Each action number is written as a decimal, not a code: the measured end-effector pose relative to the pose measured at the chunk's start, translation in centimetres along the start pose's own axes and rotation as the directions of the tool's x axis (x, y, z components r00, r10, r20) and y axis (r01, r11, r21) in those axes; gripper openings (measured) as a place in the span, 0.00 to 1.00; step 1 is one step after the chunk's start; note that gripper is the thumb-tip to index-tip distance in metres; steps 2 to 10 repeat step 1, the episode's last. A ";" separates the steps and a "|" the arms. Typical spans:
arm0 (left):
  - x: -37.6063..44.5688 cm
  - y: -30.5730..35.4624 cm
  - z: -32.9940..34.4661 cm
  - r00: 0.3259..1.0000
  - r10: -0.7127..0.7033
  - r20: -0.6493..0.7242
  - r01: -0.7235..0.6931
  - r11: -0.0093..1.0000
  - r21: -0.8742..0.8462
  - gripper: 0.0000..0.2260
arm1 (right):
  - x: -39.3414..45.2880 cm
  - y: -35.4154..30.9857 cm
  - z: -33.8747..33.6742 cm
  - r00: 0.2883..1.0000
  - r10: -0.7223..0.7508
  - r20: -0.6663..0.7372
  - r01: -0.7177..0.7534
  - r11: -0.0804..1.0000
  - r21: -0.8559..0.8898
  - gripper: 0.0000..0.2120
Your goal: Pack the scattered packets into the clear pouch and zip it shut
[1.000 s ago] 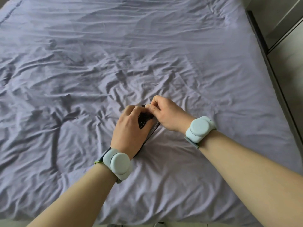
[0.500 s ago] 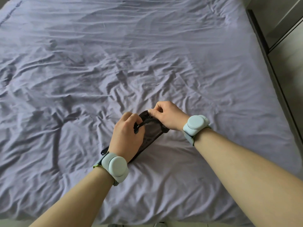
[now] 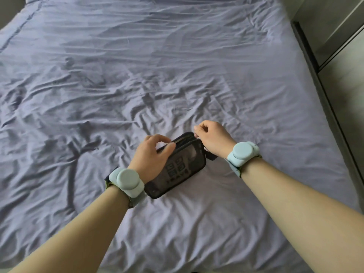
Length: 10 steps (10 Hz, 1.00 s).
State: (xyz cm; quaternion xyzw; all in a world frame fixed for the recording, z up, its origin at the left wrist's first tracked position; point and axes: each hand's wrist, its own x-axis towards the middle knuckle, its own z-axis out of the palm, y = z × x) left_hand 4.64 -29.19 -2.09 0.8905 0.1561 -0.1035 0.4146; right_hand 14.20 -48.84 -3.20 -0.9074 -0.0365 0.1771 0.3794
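While my left hand [image 3: 150, 154] clamps the clear pouch [image 3: 177, 166] upright on the bedsheet [image 3: 177, 66] and my right hand [image 3: 213, 137] pinches its zipper end, a snagged packet inside could, I judge, jam closure.

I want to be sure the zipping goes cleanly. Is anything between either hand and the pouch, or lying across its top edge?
Nothing visible. The left hand grips the pouch by its top edge, and the right hand pinches at the far end of the zip line. No packet sticks out, and only the lilac bedsheet lies around it.
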 end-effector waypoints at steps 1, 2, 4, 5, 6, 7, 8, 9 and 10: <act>0.2 2.0 -2.5 0.982 -0.187 0.012 0.180 0.918 -0.355 0.14 | -0.6 -1.6 -2.4 0.999 0.034 0.000 -0.033 0.992 0.124 0.11; 0.2 2.0 -2.5 0.982 -0.187 0.012 0.180 0.918 -0.355 0.14 | -0.6 -1.6 -2.4 0.999 0.034 0.000 -0.033 0.992 0.124 0.11; 0.2 2.0 -2.5 0.982 -0.187 0.012 0.180 0.918 -0.355 0.14 | -0.6 -1.6 -2.4 0.999 0.034 0.000 -0.033 0.992 0.124 0.11; 0.2 2.0 -2.5 0.982 -0.187 0.012 0.180 0.918 -0.355 0.14 | -0.6 -1.6 -2.4 0.999 0.034 0.000 -0.033 0.992 0.124 0.11; 0.2 2.0 -2.5 0.982 -0.187 0.012 0.180 0.918 -0.355 0.14 | -0.6 -1.6 -2.4 0.999 0.034 0.000 -0.033 0.992 0.124 0.11; 0.2 2.0 -2.5 0.982 -0.187 0.012 0.180 0.918 -0.355 0.14 | -0.6 -1.6 -2.4 0.999 0.034 0.000 -0.033 0.992 0.124 0.11; 0.2 2.0 -2.5 0.982 -0.187 0.012 0.180 0.918 -0.355 0.14 | -0.6 -1.6 -2.4 0.999 0.034 0.000 -0.033 0.992 0.124 0.11; 0.2 2.0 -2.5 0.982 -0.187 0.012 0.180 0.918 -0.355 0.14 | -0.6 -1.6 -2.4 0.999 0.034 0.000 -0.033 0.992 0.124 0.11; 0.2 2.0 -2.5 0.982 -0.187 0.012 0.180 0.918 -0.355 0.14 | -0.6 -1.6 -2.4 0.999 0.034 0.000 -0.033 0.992 0.124 0.11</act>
